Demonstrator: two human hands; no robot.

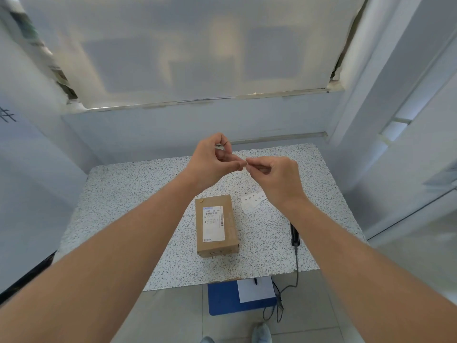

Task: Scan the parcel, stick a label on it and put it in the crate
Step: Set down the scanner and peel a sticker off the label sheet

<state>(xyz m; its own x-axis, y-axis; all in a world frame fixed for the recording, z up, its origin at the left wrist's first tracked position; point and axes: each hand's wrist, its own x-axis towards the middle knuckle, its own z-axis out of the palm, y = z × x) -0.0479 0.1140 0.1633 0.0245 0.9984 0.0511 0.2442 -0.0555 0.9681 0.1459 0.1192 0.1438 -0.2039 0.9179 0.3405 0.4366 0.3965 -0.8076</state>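
Observation:
A brown cardboard parcel (216,226) with a white shipping label on top lies flat on the speckled table (123,194). Both hands are raised above the table's far half, fingertips meeting. My left hand (212,162) and my right hand (277,177) pinch a small white label (244,162) between them; most of it is hidden by the fingers. A sheet of white labels (253,201) lies just right of the parcel. The black scanner (294,235) rests on the table at the right, partly under my right forearm, its cable hanging off the front edge.
A blue crate (222,300) with a white sheet and a pen inside stands on the floor under the table's front edge. The scanner cable coils beside it. Walls enclose the table at the back and on both sides. My shoes show at the bottom.

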